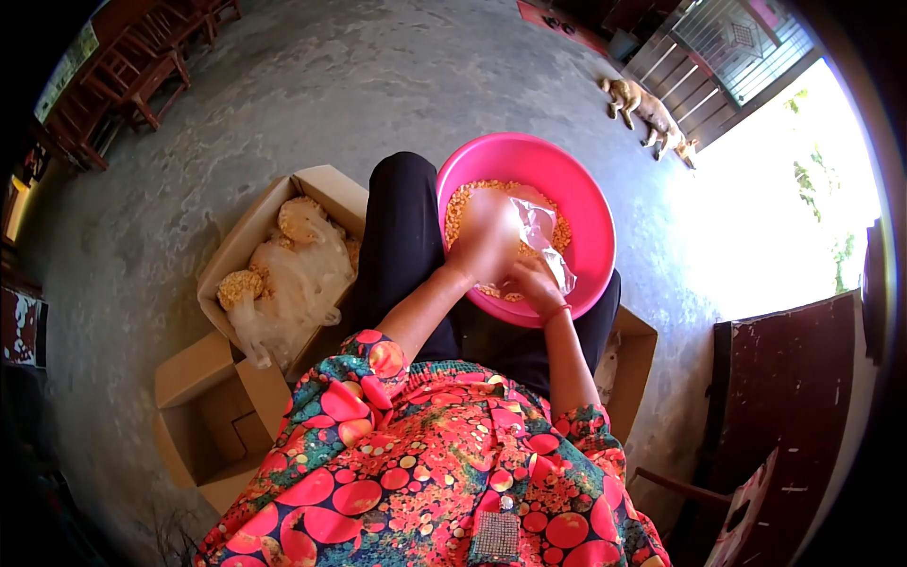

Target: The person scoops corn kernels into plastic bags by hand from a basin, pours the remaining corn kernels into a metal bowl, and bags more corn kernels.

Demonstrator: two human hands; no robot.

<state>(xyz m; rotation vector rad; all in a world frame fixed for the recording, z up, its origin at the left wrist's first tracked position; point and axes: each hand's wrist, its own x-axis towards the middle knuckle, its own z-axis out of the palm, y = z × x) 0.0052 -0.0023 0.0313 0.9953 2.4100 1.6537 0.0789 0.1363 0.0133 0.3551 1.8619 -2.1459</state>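
A large pink basin (590, 213) rests at my lap, with yellow-orange kernels (463, 203) across its bottom. Inside it, my left hand (489, 231) is smeared by motion over the kernels, so its fingers cannot be made out. My right hand (539, 283), with a red band at the wrist, has its fingers closed at the lower edge of a clear and silvery plastic bag (537, 225). The bag lies between and beyond my hands, over the kernels.
An open cardboard box (231, 231) at the left holds plastic bags of kernels (307, 222). Below it stands another open box (203, 406), and a third (638, 359) is beside my right leg. A dog (652, 113) lies near the doorway; wooden chairs (137, 80) stand upper left.
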